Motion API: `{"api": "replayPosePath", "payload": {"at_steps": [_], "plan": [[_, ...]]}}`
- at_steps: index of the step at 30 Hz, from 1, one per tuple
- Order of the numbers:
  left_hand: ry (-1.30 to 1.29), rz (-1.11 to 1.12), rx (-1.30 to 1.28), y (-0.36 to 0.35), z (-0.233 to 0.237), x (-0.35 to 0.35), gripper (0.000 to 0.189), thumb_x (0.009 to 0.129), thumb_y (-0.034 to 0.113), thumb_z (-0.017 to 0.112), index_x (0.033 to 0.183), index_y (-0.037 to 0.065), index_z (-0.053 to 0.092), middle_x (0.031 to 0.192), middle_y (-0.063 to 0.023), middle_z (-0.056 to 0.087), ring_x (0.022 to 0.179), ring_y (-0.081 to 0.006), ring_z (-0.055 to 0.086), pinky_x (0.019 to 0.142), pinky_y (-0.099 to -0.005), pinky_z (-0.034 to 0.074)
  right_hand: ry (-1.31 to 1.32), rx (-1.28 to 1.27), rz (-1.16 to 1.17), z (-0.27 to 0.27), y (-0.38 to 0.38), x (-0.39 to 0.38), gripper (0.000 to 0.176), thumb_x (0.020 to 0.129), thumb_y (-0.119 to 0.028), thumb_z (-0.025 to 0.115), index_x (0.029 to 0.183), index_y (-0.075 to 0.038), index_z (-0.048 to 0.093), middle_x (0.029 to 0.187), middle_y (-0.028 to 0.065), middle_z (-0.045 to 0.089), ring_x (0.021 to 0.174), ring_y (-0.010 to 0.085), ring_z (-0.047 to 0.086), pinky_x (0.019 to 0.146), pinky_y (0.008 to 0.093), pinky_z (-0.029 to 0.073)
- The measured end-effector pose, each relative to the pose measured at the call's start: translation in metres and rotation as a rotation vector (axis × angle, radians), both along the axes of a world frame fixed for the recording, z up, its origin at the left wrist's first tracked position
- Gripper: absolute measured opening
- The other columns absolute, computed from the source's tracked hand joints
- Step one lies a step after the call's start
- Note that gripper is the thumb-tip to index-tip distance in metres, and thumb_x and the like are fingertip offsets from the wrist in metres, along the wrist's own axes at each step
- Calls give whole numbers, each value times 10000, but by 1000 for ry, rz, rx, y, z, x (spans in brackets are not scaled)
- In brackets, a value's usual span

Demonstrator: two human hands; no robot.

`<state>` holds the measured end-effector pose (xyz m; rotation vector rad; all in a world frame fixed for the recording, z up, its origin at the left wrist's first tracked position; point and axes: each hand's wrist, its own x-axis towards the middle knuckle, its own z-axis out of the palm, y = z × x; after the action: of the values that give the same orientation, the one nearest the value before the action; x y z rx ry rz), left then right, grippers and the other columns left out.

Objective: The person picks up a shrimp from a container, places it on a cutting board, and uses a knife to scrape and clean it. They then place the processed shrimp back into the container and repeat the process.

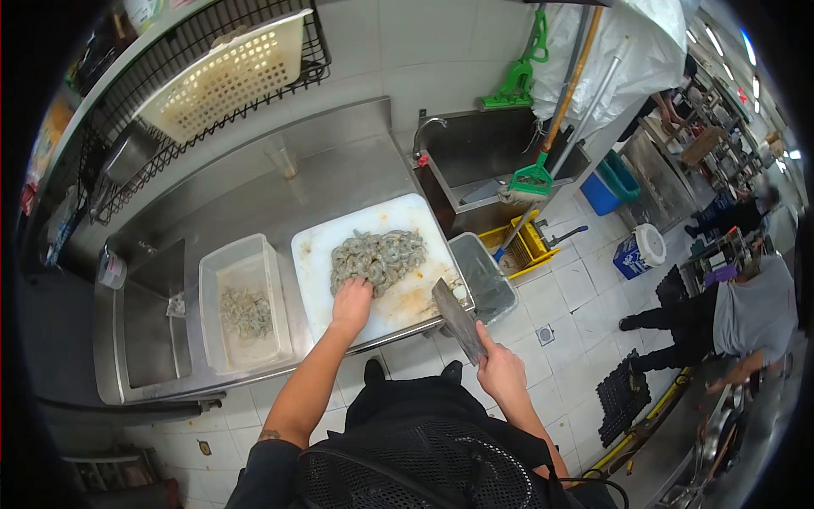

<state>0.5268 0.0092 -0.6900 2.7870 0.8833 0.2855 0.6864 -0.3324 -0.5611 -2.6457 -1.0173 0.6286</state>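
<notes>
A pile of raw, greyish shrimp [381, 254] lies on a white cutting board [309, 254] at the front of the steel counter. My left hand [352, 304] is at the pile's lower left edge, its fingers curled together on the shrimp; the fingertips are partly hidden. In my right hand [502, 371] is a cleaver [460, 322], gripped by its handle. Its broad blade tilts up and left over the board's lower right corner. Left of the board stands a clear plastic tub [280, 331] with a smaller heap of shrimp [246, 312] in it.
A grey bin [492, 276] stands right of the board, below a deep sink [475, 140]. Nearby are a yellow mop bucket [530, 246], a green broom [532, 178] and a blue-white pail [638, 252]. Another sink [153, 339] is at left. A person [755, 310] stands at far right.
</notes>
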Motion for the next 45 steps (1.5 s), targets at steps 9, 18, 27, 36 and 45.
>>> {"api": "replayPosePath", "payload": {"at_steps": [9,18,27,36,45], "plan": [[-19,87,-449,-48,26,39,196,823,188,754,902,15,802,1099,-227,751,1094,-424,716,972,-510,558,50,173,-128,-13,-12,-3,815,966,-132,724,1714,-302,450,1050,261,774,970,479,752,876,581,581],[-219,22,-654,-60,21,56,126,914,68,730,998,-1,793,1006,-211,776,1069,-404,732,936,-508,576,347,357,-270,-49,-20,0,800,942,-146,769,1677,-328,514,1040,277,770,993,467,755,900,533,579],[-276,-110,-379,-64,6,54,107,944,78,724,999,24,797,1007,-161,777,1037,-403,711,958,-506,565,431,339,-205,-79,-6,1,793,950,-164,765,1682,-329,509,875,257,751,865,421,760,873,473,581],[-233,-109,-357,-69,5,55,137,965,58,685,1044,16,789,1072,-172,760,1065,-398,699,968,-502,568,485,390,-193,-87,1,-1,818,945,-114,779,1694,-289,501,802,219,715,750,329,719,847,416,578],[-225,-27,-410,-77,2,55,197,963,10,639,1088,-16,790,1086,-263,739,1030,-471,722,944,-554,578,540,515,-217,-103,4,-17,818,959,-67,767,1710,-208,475,1180,273,785,742,273,693,858,385,582]]}}
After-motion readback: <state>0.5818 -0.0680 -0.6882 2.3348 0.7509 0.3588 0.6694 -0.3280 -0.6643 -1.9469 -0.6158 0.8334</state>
